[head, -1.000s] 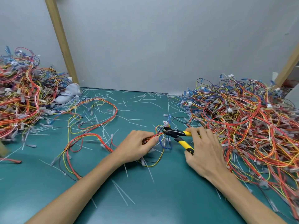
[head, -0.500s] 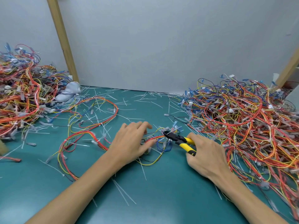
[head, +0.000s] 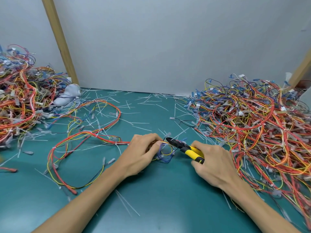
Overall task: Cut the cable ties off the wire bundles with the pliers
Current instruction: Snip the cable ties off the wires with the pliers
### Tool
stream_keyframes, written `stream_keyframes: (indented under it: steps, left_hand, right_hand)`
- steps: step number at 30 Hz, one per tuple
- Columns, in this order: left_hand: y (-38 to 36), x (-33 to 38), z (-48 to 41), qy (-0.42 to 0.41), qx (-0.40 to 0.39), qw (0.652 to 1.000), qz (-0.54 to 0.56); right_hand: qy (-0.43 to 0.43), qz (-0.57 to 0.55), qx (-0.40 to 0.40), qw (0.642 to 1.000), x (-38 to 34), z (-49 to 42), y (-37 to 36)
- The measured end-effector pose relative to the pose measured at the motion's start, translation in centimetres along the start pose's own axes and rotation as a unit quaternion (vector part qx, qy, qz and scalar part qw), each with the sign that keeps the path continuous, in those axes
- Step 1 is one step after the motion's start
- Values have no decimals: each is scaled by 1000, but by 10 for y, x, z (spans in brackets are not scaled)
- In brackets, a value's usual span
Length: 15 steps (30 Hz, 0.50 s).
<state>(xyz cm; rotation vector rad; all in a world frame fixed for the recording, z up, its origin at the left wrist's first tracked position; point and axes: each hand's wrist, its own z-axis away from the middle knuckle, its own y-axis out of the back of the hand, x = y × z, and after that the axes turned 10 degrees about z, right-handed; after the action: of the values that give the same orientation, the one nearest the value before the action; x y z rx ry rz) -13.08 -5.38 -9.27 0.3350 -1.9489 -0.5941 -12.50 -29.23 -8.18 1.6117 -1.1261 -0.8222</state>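
On a teal mat (head: 159, 195), seen from a head-worn camera looking down, two bare hands worked close together near the middle. The left hand (head: 143, 153) had its fingers and thumb curled round a small wire bundle (head: 165, 151). The bundle was a looped knot of red, yellow and blue leads, and its longer strands trailed away leftward across the mat. The right hand (head: 214, 163) was wrapped round the yellow handles of the pliers (head: 184, 147). Their black nose pointed left and met the top of the bundle just beside the left thumb. Whether the cutting edges were closed or apart could not be told, and the tie itself was too small to pick out.

A tall right heap (head: 252, 132) of tangled wires filled that side of the mat, and a left heap (head: 18, 101) lay at the far edge. Thin white cut ties (head: 141, 128) littered the mat between them.

Judging by this, the step in hand was lining up a snip on this bundle's tie, with much of the right heap likely yet to do. The next move would call for slipping one blade under the tie alone, clear of the wire insulation and the thumb. The right hand would then squeeze while the left hand held the bundle steady.
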Motion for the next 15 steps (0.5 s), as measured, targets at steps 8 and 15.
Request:
stream_keyframes:
  steps: [8,15]
  left_hand:
    - [4,-1,-3,-4,-1,997,81]
    - [-4,-7,-6,-4,31,999,-42]
  right_hand:
    - [4,-41,15,999,-3,-10,-1]
    - [10,-47,9,999,-2,-10,-5]
